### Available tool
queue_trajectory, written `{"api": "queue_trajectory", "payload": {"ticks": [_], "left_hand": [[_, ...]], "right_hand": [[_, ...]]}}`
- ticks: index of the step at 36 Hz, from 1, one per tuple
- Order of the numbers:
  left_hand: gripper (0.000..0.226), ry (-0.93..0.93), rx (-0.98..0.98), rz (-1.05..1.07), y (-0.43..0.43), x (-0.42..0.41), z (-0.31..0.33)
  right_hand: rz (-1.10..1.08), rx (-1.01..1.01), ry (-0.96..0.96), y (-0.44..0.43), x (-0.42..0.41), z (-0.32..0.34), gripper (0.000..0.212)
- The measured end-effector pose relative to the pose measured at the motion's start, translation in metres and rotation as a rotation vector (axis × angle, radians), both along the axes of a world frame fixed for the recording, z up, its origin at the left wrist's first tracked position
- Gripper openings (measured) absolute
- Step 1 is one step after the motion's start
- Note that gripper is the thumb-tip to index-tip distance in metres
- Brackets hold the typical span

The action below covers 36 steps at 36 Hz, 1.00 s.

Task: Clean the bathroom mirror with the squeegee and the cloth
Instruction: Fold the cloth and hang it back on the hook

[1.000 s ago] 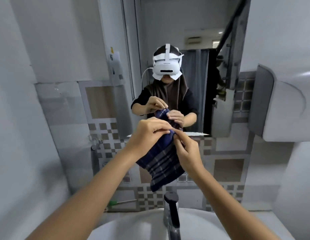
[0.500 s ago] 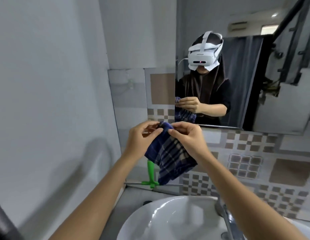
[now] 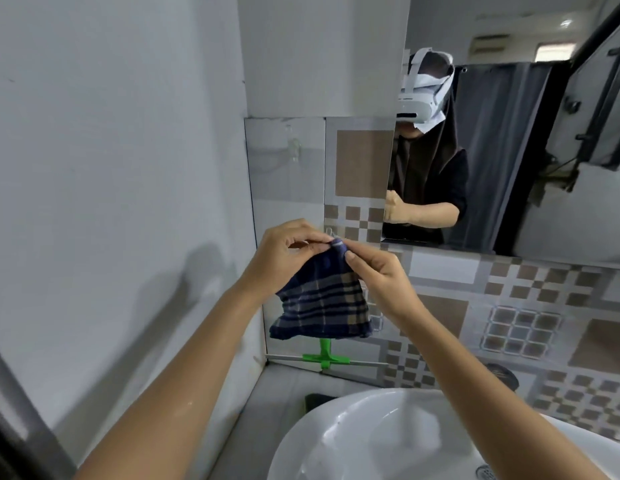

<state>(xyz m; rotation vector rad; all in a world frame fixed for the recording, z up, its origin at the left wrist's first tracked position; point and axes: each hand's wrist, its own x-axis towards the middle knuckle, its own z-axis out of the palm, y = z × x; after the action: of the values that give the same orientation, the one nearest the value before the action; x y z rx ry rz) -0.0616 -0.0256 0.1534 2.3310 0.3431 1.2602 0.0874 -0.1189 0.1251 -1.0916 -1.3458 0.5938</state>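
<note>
A dark blue plaid cloth (image 3: 324,303) hangs from my two hands in front of the tiled wall. My left hand (image 3: 284,252) and my right hand (image 3: 377,275) both pinch its top edge, right by a small wall hook (image 3: 331,232). Below the cloth a green squeegee (image 3: 325,356) leans against the wall in the corner, its handle partly hidden by the cloth. The mirror (image 3: 509,161) fills the upper right and reflects a person wearing a white headset.
A white basin (image 3: 364,441) sits at the bottom right, its drain (image 3: 483,471) just in view. A plain grey wall (image 3: 111,202) closes the left side. Patterned brown and grey tiles (image 3: 526,323) run under the mirror. A clear hook (image 3: 294,148) is stuck higher on the wall.
The view has swung left toward the corner. My hands have carried the cloth left, off the mirror, to the small hook on the tiles. The squeegee has come into view.
</note>
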Motion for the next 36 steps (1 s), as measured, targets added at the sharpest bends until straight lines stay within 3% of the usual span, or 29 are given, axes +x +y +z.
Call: {"api": "queue_trajectory", "payload": {"ticks": [5,10,13,16,20,30,36], "left_hand": [[0.019,0.178,0.114,-0.041,0.017,-0.016,0.015],[0.015,0.169,0.128,0.021,0.034,-0.023,0.014],[0.012,0.104,0.111,0.068,0.045,-0.026,0.009],[0.01,0.027,0.101,0.12,0.056,-0.025,0.005],[0.01,-0.149,0.119,0.213,0.068,-0.014,0.013],[0.011,-0.586,0.145,0.409,0.111,0.025,0.104],[0.009,-0.541,0.099,0.444,0.145,0.04,0.124]], "right_hand": [[0.142,-0.043,0.014,0.014,-0.004,-0.001,0.033],[0.094,-0.056,-0.023,0.031,-0.009,-0.002,0.018],[0.034,-0.092,-0.079,0.042,-0.006,0.001,0.01],[-0.024,-0.122,-0.177,0.05,-0.003,0.014,0.029],[-0.14,-0.082,-0.233,0.065,0.002,0.046,0.026],[-0.627,0.391,-0.33,0.132,-0.007,0.159,0.012],[-0.712,0.395,-0.463,0.173,0.003,0.175,0.014]]}}
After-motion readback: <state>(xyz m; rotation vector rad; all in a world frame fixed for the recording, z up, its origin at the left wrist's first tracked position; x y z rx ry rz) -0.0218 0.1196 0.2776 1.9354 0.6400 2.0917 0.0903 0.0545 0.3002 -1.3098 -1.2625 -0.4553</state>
